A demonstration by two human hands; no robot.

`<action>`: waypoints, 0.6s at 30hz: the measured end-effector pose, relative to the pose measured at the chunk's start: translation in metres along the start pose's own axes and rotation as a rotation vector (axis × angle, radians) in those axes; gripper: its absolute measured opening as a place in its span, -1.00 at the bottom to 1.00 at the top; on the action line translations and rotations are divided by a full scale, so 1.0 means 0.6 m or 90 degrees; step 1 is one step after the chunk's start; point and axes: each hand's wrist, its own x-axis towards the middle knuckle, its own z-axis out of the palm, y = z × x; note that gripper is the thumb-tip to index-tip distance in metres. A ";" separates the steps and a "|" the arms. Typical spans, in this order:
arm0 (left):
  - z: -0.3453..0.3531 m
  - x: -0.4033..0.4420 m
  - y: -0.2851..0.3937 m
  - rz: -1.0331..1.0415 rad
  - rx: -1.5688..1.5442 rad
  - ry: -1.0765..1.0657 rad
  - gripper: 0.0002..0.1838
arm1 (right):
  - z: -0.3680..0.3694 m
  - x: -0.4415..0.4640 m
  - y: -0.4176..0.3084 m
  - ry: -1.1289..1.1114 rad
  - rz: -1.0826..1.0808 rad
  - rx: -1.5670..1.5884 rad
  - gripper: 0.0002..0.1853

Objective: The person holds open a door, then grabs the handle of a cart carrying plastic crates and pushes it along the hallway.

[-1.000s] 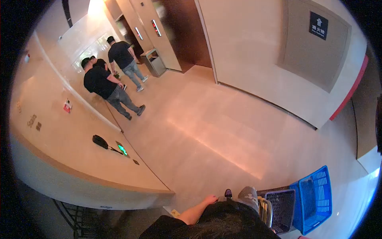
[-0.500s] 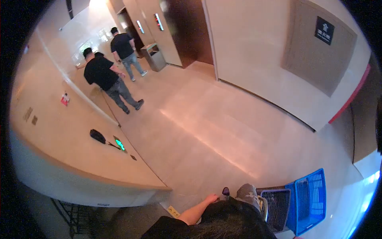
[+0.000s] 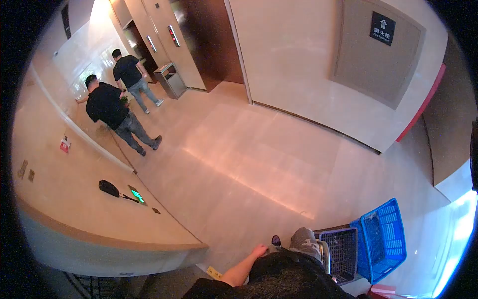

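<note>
My left hand hangs low in front of my dark shirt, near my left thigh. Its fingers are too small and unclear to show whether they are open or closed. My right hand is out of sight. Beside my right leg stand a dark purple plastic basket and, to its right, a blue plastic basket. A pale curved bar shows between my leg and the dark basket.
Two people in dark shirts, one nearer and one farther, are ahead left. A metal bin stands by the elevator doors. A counter-like ledge runs along the left; a fire hydrant panel is right.
The view has turned slightly right, so the people, bin and walls sit farther left. The nearer person's arm has bent, and something green shows by it. My left hand stays low.
</note>
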 end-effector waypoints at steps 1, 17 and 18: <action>-0.006 -0.002 0.009 -0.021 0.002 0.004 -0.56 | 0.008 0.001 0.010 0.000 -0.003 0.001 -0.68; -0.024 0.020 -0.006 -0.070 0.099 0.009 -0.56 | 0.022 0.000 0.026 -0.021 0.013 0.005 -0.69; -0.030 0.019 -0.001 -0.082 0.076 0.011 -0.55 | 0.022 -0.002 0.022 -0.024 0.016 0.005 -0.68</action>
